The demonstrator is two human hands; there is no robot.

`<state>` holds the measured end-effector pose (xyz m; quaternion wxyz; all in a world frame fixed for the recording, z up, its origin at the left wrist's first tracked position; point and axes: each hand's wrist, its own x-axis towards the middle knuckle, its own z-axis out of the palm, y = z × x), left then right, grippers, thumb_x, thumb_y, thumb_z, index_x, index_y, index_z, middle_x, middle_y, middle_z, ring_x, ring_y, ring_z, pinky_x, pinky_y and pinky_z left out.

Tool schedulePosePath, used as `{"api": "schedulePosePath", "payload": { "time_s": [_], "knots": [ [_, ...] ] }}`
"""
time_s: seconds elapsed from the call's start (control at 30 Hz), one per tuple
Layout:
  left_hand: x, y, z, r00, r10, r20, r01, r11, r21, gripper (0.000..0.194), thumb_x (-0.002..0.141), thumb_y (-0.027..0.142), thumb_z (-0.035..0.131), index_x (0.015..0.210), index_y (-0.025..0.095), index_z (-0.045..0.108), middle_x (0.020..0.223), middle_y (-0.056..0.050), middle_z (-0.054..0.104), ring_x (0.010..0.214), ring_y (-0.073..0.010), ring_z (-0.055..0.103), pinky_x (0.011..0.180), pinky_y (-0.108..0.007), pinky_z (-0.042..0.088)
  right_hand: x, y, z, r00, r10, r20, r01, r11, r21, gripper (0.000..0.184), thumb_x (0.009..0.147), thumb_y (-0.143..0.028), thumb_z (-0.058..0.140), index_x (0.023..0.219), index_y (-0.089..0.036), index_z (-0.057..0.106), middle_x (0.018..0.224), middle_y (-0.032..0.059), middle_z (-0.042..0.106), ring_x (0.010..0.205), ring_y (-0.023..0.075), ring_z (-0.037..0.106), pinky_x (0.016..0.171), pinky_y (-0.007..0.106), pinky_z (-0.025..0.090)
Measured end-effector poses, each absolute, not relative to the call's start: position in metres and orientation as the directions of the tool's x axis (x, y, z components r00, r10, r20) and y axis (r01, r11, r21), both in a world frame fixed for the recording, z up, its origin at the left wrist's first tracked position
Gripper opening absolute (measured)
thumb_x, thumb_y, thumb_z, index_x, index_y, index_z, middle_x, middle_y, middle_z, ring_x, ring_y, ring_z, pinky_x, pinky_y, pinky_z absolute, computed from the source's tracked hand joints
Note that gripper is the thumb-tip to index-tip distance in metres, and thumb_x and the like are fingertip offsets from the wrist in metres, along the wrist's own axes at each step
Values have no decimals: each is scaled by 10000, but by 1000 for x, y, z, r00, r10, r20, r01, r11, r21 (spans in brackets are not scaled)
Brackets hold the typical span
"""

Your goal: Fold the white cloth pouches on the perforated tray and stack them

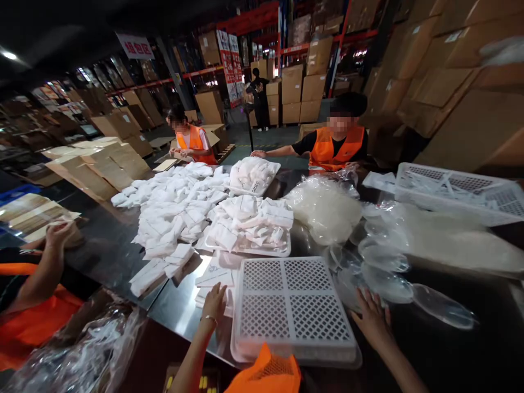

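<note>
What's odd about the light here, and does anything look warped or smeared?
Head view: a lamp glows against a dark ceiling, and glare whitens the metal tabletop left of the perforated tray; head view, right side: cartons lean and look stretched, probably lens distortion; head view, lower left: plastic wrapping glints and looks slightly smeared.

glossy metal table (180,305), matt white plastic basket (289,311), shiny clear plastic bags (327,210), brown cardboard boxes (313,95)

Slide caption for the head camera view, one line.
Head view: left hand at white packets, right hand open beside clear plastic pieces, white perforated tray between hands on dark table.
</note>
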<state>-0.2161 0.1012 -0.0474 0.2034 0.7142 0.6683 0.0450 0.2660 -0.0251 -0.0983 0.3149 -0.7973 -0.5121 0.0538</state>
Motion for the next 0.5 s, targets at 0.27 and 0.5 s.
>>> {"api": "schedulePosePath", "payload": {
  "time_s": [0.27,0.5],
  "knots": [
    [-203,118,-52,130,966,-222,989,-110,101,266,785,132,507,1030,153,608,1187,-108,586,1138,-248,518,978,-371,374,281,-8,-98,320,934,156,894,-244,-376,381,671,-360,437,933,-142,607,911,188,659,882,358,616,951,587,354],
    [-226,177,-48,65,963,-262,995,-44,87,547,776,30,456,1312,132,430,1378,-160,433,1280,-292,389,1021,-464,337,290,-33,-94,204,979,17,851,-169,-497,378,548,-313,473,869,-179,621,939,122,677,921,293,634,833,422,502]
  ]
}}
